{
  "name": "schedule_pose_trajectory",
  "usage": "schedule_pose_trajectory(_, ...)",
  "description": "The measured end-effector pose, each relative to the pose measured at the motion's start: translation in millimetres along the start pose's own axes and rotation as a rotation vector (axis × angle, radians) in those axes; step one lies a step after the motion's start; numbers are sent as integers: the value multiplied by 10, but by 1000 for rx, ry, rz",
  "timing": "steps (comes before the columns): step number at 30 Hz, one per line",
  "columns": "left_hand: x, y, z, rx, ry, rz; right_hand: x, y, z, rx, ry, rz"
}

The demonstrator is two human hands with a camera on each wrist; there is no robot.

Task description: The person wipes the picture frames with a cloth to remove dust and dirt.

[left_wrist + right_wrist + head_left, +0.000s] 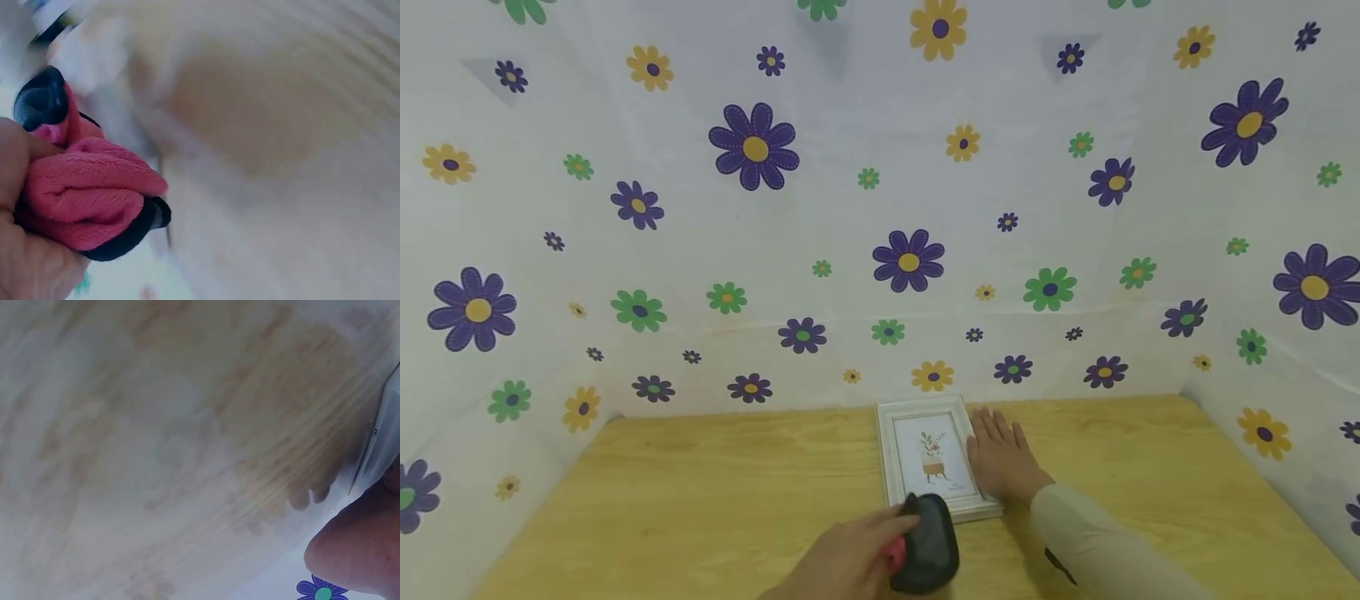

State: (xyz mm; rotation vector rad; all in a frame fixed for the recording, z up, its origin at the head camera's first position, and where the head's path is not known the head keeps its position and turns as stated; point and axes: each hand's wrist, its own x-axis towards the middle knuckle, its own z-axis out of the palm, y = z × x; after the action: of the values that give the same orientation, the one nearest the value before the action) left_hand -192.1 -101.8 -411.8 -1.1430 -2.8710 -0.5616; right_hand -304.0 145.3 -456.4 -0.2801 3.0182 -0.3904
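Observation:
A white picture frame (887, 458) with a drawing of a potted plant lies on the wooden table in the head view. My right hand (1003, 458) rests along its right side with fingers extended. In the right wrist view, part of that hand (356, 550) shows beside the frame's pale edge (382, 440). My left hand (850, 554) grips a soft pink cloth pad with a dark, black-rimmed face (928, 546), just over the frame's near edge. In the left wrist view, the pink plush pad (94, 181) bunches between the fingers; whether it touches the frame cannot be seen.
The light wooden table top (737, 483) stretches to both sides of the frame. A white cloth wall (850, 225) with purple, yellow and green flowers stands behind it and along both sides. A dark band (1060, 567) shows under the right sleeve.

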Motion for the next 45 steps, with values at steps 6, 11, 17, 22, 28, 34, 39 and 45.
schedule_pose_trajectory(6,54,-338,-419,-11,285,-150,-36,61,-11,1,3,6)
schedule_pose_trajectory(11,366,-645,-551,83,388,-156,2,40,78,-29,13,-8)
schedule_pose_trajectory(17,810,-860,-407,221,349,-151,19,-11,196,-45,18,3)
schedule_pose_trajectory(22,982,-962,-155,222,229,-186,11,-80,211,-56,19,-16)
schedule_pose_trajectory(28,1092,-923,28,74,-25,-373,7,-93,165,-50,30,-20)
schedule_pose_trajectory(34,1255,-844,139,60,-1,-486,-15,-29,128,-58,30,12)
schedule_pose_trajectory(39,1335,-784,234,96,40,-501,-55,25,108,-53,32,17)
schedule_pose_trajectory(45,1326,-722,288,176,46,-391,-80,102,48,-63,55,27)
